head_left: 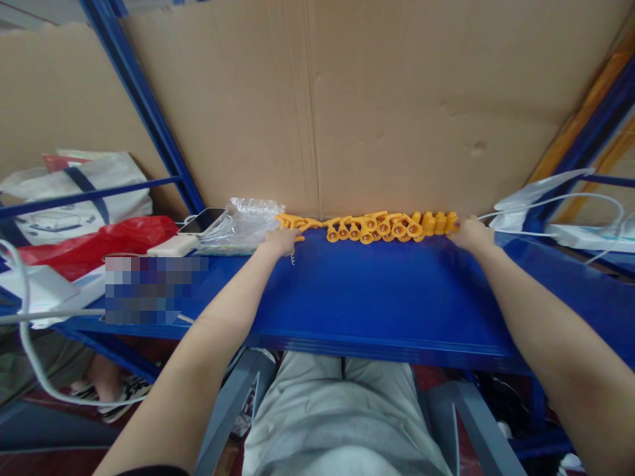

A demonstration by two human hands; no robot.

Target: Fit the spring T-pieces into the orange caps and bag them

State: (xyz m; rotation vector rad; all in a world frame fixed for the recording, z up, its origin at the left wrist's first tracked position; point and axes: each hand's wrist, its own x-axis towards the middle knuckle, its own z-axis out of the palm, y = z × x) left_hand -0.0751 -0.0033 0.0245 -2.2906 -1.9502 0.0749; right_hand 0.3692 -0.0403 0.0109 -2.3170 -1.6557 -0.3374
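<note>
A row of several small orange plastic parts (377,226) lies along the far edge of the blue table (387,297), against a cardboard wall. My left hand (282,240) rests at the row's left end, fingers touching the first orange pieces. My right hand (470,233) sits at the right end, fingertips against the last pieces. Both arms stretch forward, one hand at either end of the row. Whether either hand grips a part is hidden by the fingers. A tiny metal spring (293,260) lies just below my left hand.
A clear plastic bag (247,225), a phone (202,221), a white power bank (173,246) and a red bag (94,243) lie at the left. White cables and a white bag (536,195) are at the right. Blue rack posts (143,106) frame the cardboard wall (397,99).
</note>
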